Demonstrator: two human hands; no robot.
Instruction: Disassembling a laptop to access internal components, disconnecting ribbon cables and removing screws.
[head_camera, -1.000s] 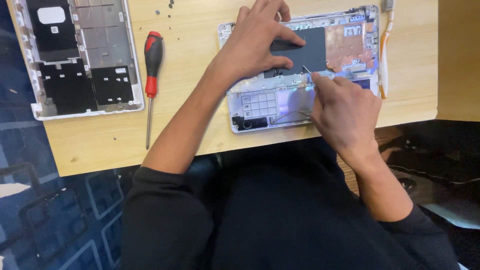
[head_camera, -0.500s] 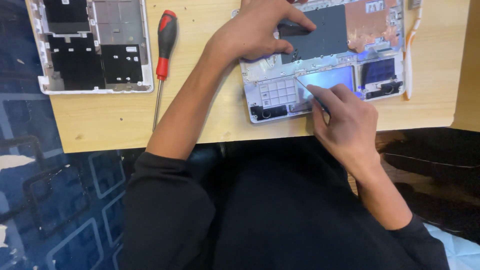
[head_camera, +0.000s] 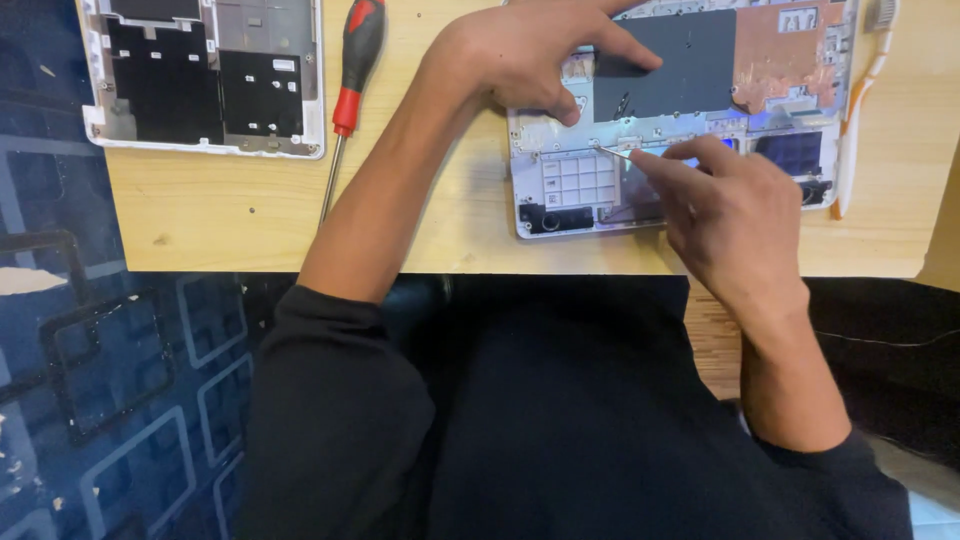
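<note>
Opened laptop chassis (head_camera: 560, 190): white, lying flat on the bench at far right, internals facing up. Large dark grey battery panel (head_camera: 690, 70) fills the far centre; copper-coloured shield (head_camera: 785, 55) sits just to its right. Near-left corner shows a white gridded plastic section (head_camera: 578, 180) with a small black speaker module (head_camera: 560, 218) at the near edge. Thin metal tool (head_camera: 612, 152): slender, silver, lying nearly level, its tip touching the chassis just beyond the gridded section.

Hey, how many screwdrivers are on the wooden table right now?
1: a red-and-black-handled screwdriver lies loose on the light wooden table, between the white detached cover panel and the left forearm. Others may be hidden under the hands or out of frame.
</note>
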